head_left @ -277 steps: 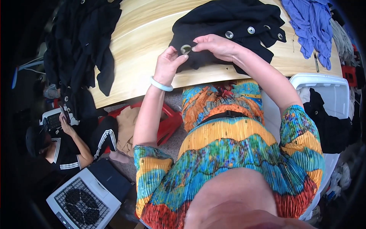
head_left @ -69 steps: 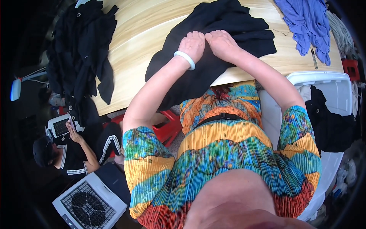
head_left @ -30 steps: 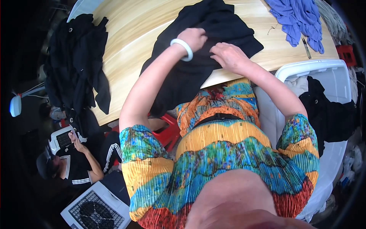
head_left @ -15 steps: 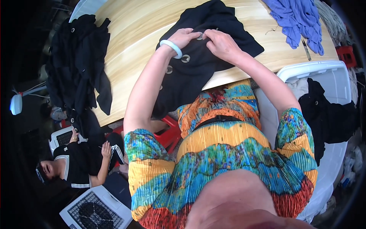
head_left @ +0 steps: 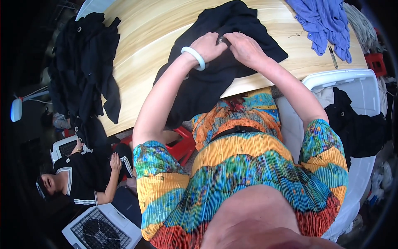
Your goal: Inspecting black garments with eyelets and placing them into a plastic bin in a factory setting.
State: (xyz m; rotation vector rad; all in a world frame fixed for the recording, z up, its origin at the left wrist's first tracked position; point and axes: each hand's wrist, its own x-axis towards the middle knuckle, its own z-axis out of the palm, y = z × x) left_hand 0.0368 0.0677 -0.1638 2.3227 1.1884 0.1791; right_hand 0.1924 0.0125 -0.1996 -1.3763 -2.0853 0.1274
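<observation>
A black garment (head_left: 199,89) lies spread on the wooden table in front of me, its lower part hanging over the near edge. On its upper half, my left hand (head_left: 209,46) and my right hand (head_left: 247,49) meet, fingertips nearly touching. Between them a round button (head_left: 221,40) shows only in part. The left fingers are curled and pinch the button. My right thumb and forefinger close on the cloth right beside it. A pale bangle (head_left: 194,57) circles my left wrist. How far the button sits through the cloth is hidden by my fingers.
Dark buttoned garments (head_left: 85,62) hang over the table's left edge. Purple clothing (head_left: 325,23) and small thread snips (head_left: 333,57) lie at the right of the table (head_left: 141,41). A white bin (head_left: 344,74) holding black clothes stands at my right. Another person (head_left: 87,176) sits at left.
My left hand has shifted right, its fingers now curled around the button. The lower buttons have mostly gone out of sight, and the garment's left edge lies further left.
</observation>
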